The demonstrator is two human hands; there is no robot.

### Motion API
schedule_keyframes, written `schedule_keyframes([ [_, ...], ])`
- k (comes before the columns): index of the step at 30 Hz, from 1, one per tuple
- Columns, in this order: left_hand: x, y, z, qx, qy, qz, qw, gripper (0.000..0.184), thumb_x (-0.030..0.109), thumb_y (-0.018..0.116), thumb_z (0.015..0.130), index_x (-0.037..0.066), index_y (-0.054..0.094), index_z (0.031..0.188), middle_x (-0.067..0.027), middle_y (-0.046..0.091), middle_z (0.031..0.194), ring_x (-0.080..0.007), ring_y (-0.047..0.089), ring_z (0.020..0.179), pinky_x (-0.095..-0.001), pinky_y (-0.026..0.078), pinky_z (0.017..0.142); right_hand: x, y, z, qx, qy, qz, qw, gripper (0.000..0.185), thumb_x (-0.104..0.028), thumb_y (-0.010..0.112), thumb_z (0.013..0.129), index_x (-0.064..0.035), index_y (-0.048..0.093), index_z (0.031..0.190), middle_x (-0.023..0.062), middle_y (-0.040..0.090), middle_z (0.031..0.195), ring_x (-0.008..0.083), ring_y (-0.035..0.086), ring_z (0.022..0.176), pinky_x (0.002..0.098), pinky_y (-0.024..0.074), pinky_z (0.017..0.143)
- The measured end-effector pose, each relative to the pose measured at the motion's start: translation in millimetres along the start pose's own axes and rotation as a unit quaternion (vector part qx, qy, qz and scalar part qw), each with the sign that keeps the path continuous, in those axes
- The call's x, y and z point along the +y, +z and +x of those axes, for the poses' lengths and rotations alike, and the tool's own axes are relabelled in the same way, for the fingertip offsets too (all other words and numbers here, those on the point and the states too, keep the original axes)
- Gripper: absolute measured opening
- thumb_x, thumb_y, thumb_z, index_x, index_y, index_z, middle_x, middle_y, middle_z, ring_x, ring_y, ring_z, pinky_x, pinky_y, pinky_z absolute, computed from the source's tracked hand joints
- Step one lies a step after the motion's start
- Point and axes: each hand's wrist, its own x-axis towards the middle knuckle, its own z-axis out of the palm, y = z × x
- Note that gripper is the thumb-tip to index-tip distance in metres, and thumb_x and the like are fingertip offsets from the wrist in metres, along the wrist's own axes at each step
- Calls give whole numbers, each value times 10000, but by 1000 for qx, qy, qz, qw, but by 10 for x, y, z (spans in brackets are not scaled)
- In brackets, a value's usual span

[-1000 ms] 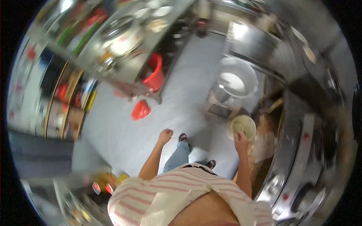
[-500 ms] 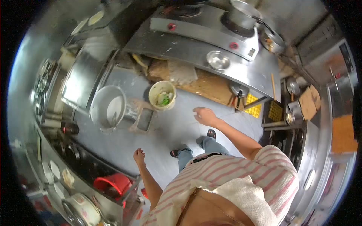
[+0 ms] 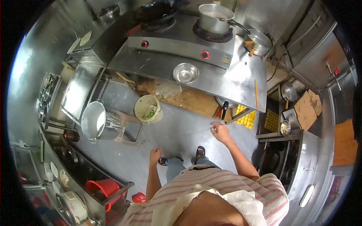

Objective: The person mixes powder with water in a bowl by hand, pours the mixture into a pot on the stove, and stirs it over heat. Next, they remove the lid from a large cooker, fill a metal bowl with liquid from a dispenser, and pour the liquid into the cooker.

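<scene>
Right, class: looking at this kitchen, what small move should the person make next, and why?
Probably a short step toward the steel counter: the right hand is out in front and appears empty, the left hand is over the floor, and neither seems to touch anything. The metal bowl and the stove are ahead, apart from both hands.

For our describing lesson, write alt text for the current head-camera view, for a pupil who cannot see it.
A person's left hand and right hand hover over a grey kitchen floor, neither visibly holding anything. Ahead stands a cream bucket containing something green; beyond it, a steel counter bears a shiny bowl and a stove.
</scene>
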Motion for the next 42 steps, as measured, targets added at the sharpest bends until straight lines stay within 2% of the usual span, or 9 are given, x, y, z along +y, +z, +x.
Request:
schedule_keyframes([
  [13,-67,145,29,98,32,-16,995,236,216,484,801,0,578,779,-45,556,618,-105,506,518,-229,398,456,319,-259,657,65,-113,59,990,188,-127,537,715,8,561,844,182,571,798,319,556,741,371,435,650],
  [17,394,56,-118,141,87,95,982,266,253,484,749,11,594,766,-152,590,702,-300,558,663,-367,425,621,319,-45,871,-9,-109,155,982,121,-56,508,785,38,540,856,47,543,669,92,496,563,233,418,507],
  [18,346,9,-95,170,126,115,971,234,257,503,776,38,576,811,-50,550,639,-120,507,583,-275,420,561,105,-62,885,-13,-154,142,978,115,-43,508,782,33,533,864,44,534,699,91,488,603,228,415,525],
  [20,596,-91,-368,228,65,63,969,235,236,487,781,25,584,814,-92,590,707,-172,554,664,-304,432,617,-655,-245,811,-151,-75,124,978,88,-30,481,788,27,532,831,44,532,724,113,492,674,239,417,625],
  [24,202,-343,-979,352,74,65,931,274,256,494,756,24,592,865,-164,596,783,-288,572,747,-358,442,668,-738,380,1191,-187,-295,137,927,167,-107,511,784,35,536,868,74,532,674,120,462,573,254,404,550],
  [32,-1009,-1546,-2335,611,-159,-254,732,274,259,499,750,12,616,768,-69,578,617,-121,545,555,-252,446,503,-1998,1214,878,-327,-328,137,876,179,-95,496,799,30,537,919,49,526,725,108,469,628,243,402,596],
  [37,-1331,-2960,-2669,651,-88,-321,682,282,264,472,786,4,584,783,-45,564,670,-121,495,497,-250,415,443,-2842,2175,555,-388,-402,54,828,160,-124,510,802,-23,563,915,43,527,697,89,462,620,232,390,585],
  [39,-1515,-3723,-2682,652,27,-430,624,243,224,447,807,18,574,821,-34,543,665,-112,476,480,-239,395,419,-3224,2544,351,-388,-418,17,821,164,-125,512,797,-20,563,912,57,538,695,100,474,612,239,394,575],
  [42,-1882,-4811,-2640,665,7,-521,535,206,194,437,813,25,553,816,-33,526,636,-102,466,475,-226,384,411,-3804,3344,149,-402,-437,-1,804,178,-112,515,780,-4,560,915,93,555,718,136,509,613,258,417,560],
])
